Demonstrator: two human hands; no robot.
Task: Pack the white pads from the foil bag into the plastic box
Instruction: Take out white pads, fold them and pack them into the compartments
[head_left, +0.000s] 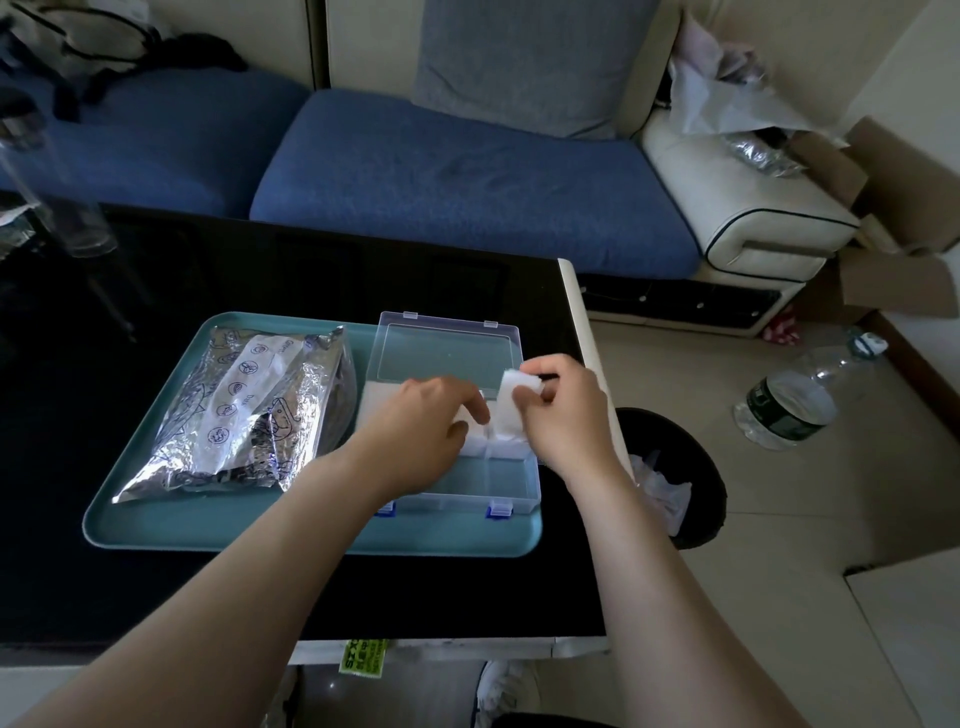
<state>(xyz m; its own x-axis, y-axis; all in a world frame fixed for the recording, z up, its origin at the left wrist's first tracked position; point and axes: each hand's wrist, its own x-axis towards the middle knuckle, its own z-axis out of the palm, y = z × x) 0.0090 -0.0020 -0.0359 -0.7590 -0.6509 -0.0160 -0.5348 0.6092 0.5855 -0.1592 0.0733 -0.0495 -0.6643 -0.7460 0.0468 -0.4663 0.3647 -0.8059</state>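
On the teal tray (156, 540): the plastic box (511, 488) sits open with its lid (447, 353) tipped up at the far side. The foil bag (249, 410) is lying just left of the box.
Right hand (566, 415): from my remote seat I see thumb and fingers pinching a white pad (511, 405) over the box's far-right compartment. Its lower edge is about touching what's already in there.
Left hand (415, 431): down in the far middle of the box, fingers bent onto the packed pads (376, 400). Honestly can't tell if it's pinching one or just pressing them flat.
Done so far: I'd say the box's far row has pads in it, and the far-left compartment looks filled.
Left to do: the box's near row looks bare to me, so maybe halfway at best.
Bag contents: looks puffy, so my guess is more pads inside, but I can't see into it.
Lid: not closed yet.
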